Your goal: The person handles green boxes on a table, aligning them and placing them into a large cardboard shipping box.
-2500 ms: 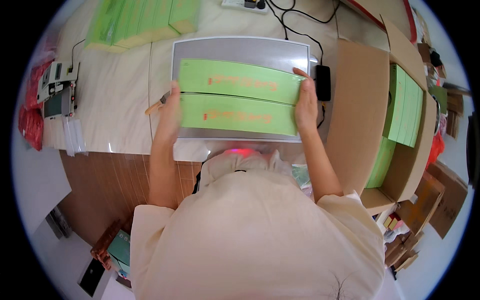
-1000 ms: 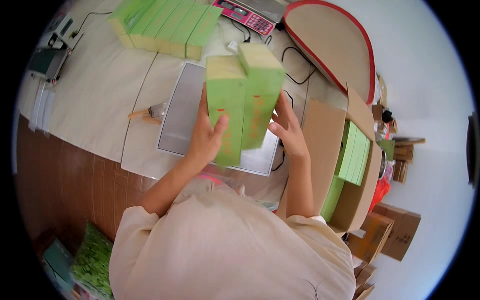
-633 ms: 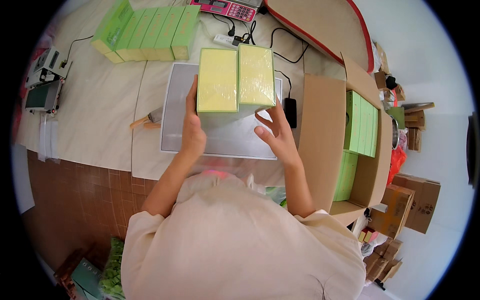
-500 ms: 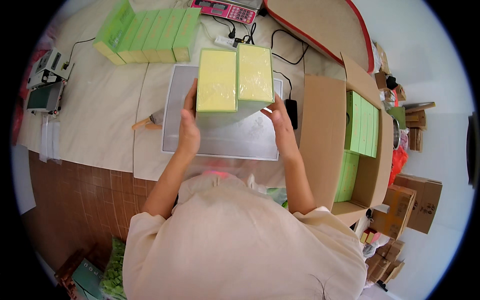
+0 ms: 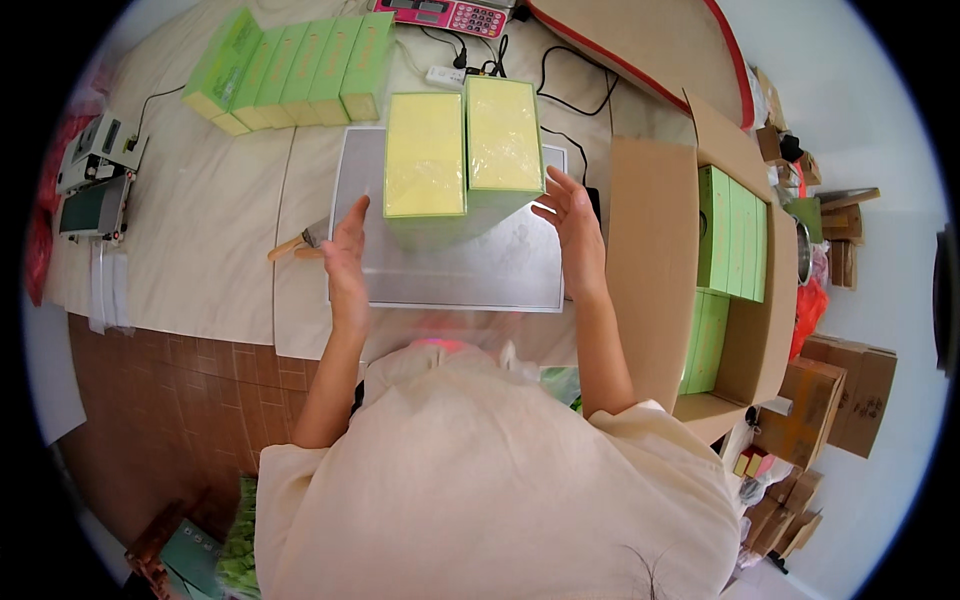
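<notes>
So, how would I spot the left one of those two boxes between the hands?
Start at the pale table and find the white-edged grey board on it. Standing there between the left hand and right hand, the left box has a yellow top and green sides. Unlike the right box, it sits nearer the left hand and a little lower in the picture.

Toward the far side of the bench [image 5: 190, 270], my camera shows me a pink scale [image 5: 425, 12], a white power strip [image 5: 445, 76] and a red-rimmed panel [image 5: 655, 50]; a white-and-green machine [image 5: 94, 207] sits far left, brown cartons [image 5: 868, 400] far right.
</notes>
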`<state>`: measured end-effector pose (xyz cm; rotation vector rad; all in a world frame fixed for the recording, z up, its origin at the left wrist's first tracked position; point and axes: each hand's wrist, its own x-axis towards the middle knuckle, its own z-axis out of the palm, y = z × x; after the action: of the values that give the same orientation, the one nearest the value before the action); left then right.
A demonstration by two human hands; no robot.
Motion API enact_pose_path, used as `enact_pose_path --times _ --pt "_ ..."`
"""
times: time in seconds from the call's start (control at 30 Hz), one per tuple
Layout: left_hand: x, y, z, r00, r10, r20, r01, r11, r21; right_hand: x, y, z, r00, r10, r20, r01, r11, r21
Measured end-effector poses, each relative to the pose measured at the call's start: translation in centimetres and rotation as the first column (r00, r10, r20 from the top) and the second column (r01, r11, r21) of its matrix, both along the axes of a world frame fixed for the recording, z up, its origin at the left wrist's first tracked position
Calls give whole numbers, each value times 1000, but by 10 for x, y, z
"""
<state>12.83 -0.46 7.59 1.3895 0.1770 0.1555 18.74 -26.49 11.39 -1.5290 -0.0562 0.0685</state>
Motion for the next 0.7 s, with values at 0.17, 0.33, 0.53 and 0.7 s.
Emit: enact_pose_path --times 0.17,0.33,0.53,0.7 --pt "9 -4 1 999 36 32 -35 999 -36 2 -1 -4 1000 -3 -4 3 1000 11" --pt "15 -8 3 998 41 37 -38 996 -80 1 -6 -11 999 -25 -32 26 999 39" --pt "21 -10 1 995 97 -24 -98 993 -65 2 -12 -20 997 -37 -66 41 997 58" --pt "26 -10 1 994 109 -25 -111 992 -56 7 -11 -25 996 -29 -86 36 996 81"
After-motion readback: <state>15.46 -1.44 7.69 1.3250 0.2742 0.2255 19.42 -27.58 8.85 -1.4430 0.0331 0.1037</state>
